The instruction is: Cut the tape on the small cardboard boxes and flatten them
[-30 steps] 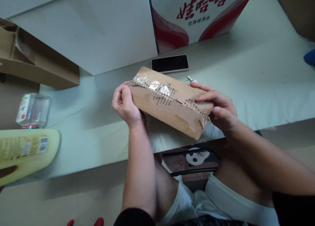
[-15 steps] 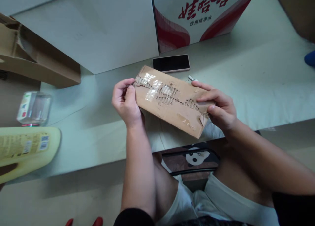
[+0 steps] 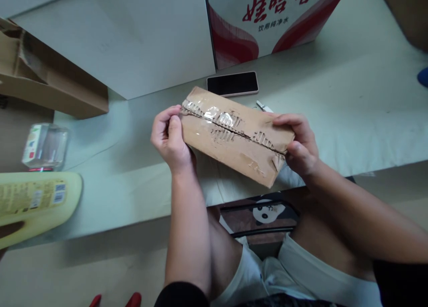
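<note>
Red characters "娃哈哈" above smaller dark "饮用纯净水" on the white-and-red carton, illegible small print on the yellow container

Two hands, one taped carton, one phone, one clear container, one yellow container

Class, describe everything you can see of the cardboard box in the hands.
The cardboard box is brown, oblong and worn. A ragged seam runs lengthwise along the face in view, with shiny clear tape over part of it and torn patches baring corrugation. It slants down to the right, between the left hand and right hand, one at each end, near the phone. Its inside is hidden.
</note>
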A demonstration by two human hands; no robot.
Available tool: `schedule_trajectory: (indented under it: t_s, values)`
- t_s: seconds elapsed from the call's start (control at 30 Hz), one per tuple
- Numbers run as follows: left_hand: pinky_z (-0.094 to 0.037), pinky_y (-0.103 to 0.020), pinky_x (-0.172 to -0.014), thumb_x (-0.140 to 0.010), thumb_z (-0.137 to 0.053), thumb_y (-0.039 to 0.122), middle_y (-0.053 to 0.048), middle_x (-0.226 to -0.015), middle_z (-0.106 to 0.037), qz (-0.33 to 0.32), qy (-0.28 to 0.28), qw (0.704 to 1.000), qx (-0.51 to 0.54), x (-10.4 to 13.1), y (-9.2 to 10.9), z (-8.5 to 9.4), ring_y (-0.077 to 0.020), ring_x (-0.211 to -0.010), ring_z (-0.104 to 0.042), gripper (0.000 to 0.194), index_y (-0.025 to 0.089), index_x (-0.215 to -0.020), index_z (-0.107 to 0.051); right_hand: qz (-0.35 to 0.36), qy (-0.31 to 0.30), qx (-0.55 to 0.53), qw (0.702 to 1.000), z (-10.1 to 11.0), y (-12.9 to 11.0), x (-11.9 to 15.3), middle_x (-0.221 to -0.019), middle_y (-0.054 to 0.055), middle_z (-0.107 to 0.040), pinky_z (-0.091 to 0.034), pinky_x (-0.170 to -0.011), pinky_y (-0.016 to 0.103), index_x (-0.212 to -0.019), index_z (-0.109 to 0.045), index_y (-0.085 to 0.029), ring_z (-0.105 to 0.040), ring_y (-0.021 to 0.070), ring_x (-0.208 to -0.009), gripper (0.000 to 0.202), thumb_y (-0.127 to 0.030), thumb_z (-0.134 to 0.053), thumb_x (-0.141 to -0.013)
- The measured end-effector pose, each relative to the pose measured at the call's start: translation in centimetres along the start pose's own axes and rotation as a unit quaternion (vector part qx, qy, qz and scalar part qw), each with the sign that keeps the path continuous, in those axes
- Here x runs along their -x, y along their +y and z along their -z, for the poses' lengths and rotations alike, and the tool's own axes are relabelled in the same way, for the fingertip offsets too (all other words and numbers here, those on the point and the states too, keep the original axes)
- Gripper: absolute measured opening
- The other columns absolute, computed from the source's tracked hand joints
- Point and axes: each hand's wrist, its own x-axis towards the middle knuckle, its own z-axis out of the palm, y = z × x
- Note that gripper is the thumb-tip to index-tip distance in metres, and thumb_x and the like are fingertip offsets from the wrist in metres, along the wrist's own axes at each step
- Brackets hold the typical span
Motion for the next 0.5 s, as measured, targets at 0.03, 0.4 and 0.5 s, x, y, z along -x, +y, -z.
schedule_trajectory:
  t_s: [0.03, 0.4, 0.5]
  values:
    - [-0.05, -0.04, -0.103, -0.087, -0.062, 0.035, -0.003, -0.098, -0.067, -0.002, -0.002, 1.0, -0.001, 0.01, -0.01, 0.02, -0.0202, -0.105, -0.067, 0.017, 0.019, -0.091, -0.068, 0.009, 0.006, -0.002, 1.0, -0.04, 0.07, 0.03, -0.136, 0.007, -0.063, -0.052, -0.105, 0.05, -0.114, -0.056, -0.034, -0.057, 0.033, -0.132, 0.057, -0.081, -0.052, -0.082]
    - [-0.054, -0.034, -0.093, -0.088, -0.061, 0.031, -0.004, -0.097, -0.07, -0.013, -0.026, 1.0, 0.001, -0.14, -0.42, 0.37, -0.0182, -0.097, -0.069, 0.014, 0.019, -0.093, -0.069, 0.092, 0.015, -0.077, 0.993, -0.44, 0.29, -0.4, -0.122, 0.005, -0.068, -0.055, -0.092, 0.048, -0.11, -0.063, -0.033, -0.065, 0.029, -0.11, 0.035, -0.061, -0.059, -0.089]
    - [-0.054, -0.033, -0.092, -0.088, -0.06, 0.027, -0.003, -0.097, -0.07, -0.014, -0.031, 0.999, 0.001, -0.11, -0.42, 0.41, -0.0176, -0.097, -0.069, 0.013, 0.02, -0.093, -0.069, 0.087, 0.015, -0.08, 0.993, -0.52, 0.16, -0.39, -0.122, 0.005, -0.068, -0.055, -0.09, 0.048, -0.109, -0.063, -0.034, -0.065, 0.0287, -0.109, 0.032, -0.059, -0.062, -0.088]
